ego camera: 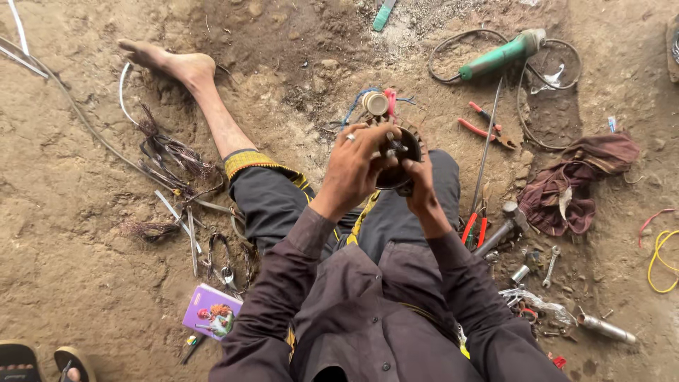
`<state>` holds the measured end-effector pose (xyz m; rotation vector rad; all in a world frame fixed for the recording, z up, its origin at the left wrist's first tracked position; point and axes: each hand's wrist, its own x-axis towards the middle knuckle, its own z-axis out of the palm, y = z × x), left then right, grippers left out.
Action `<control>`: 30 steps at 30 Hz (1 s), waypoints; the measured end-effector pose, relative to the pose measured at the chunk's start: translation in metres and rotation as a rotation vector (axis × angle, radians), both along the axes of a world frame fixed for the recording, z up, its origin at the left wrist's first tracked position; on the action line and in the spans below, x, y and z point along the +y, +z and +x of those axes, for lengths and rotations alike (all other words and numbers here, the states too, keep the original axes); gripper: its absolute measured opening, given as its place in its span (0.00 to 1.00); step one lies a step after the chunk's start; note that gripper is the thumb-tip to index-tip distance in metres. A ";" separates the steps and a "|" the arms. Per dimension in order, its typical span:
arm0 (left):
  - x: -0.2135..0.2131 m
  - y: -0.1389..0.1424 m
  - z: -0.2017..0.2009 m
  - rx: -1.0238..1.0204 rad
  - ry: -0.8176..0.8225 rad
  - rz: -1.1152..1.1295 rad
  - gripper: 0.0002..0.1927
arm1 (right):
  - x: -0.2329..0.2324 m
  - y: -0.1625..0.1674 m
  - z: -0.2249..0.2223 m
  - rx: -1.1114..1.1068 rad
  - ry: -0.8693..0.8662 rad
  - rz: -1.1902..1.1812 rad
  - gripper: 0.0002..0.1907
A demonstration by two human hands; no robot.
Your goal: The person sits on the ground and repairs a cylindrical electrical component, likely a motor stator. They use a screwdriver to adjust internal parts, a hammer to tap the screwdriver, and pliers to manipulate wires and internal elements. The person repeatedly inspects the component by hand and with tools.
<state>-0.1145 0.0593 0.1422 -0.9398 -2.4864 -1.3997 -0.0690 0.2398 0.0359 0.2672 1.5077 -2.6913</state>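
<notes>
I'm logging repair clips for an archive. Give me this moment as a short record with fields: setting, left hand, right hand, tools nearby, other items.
setting: person seated on bare dirt ground, one leg stretched out, foot bare
left hand: left hand, ring on one finger, grips the round dark metal part from the left
right hand: right hand supports the same part from the right
tools nearby: green angle grinder, red-handled pliers, hammer, long rod
other items: maroon cloth, purple box, stripped wire bundles, yellow cable
</notes>
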 end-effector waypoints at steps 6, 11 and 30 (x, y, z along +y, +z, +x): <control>0.002 0.005 -0.002 -0.004 0.033 -0.025 0.23 | -0.006 0.002 0.004 -0.026 -0.054 -0.077 0.42; -0.003 0.015 -0.007 0.158 0.105 -0.065 0.24 | -0.009 0.014 0.004 -0.086 -0.014 -0.051 0.40; -0.002 0.014 -0.014 -0.086 0.085 0.077 0.23 | -0.023 0.019 -0.009 -0.094 -0.023 -0.088 0.36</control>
